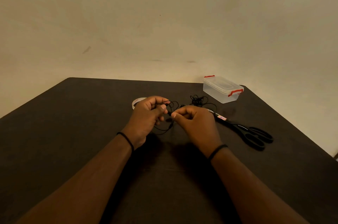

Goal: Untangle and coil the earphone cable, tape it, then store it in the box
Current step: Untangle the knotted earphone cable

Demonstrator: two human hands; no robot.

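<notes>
A thin black earphone cable (173,105) is held between both hands above the dark table. My left hand (146,116) pinches loops of it, and more loops hang below at its palm side. My right hand (197,123) pinches the cable close to the left fingertips. A second tangled bunch of black cable (198,100) lies on the table behind my right hand. The clear plastic box (222,89) with red latches stands closed at the back right. A roll of tape (136,102) lies behind my left hand, partly hidden.
Black-handled scissors (247,131) lie on the table to the right of my right hand, handles toward me. The dark table (73,132) ends at a plain wall at the back and at an edge on the right.
</notes>
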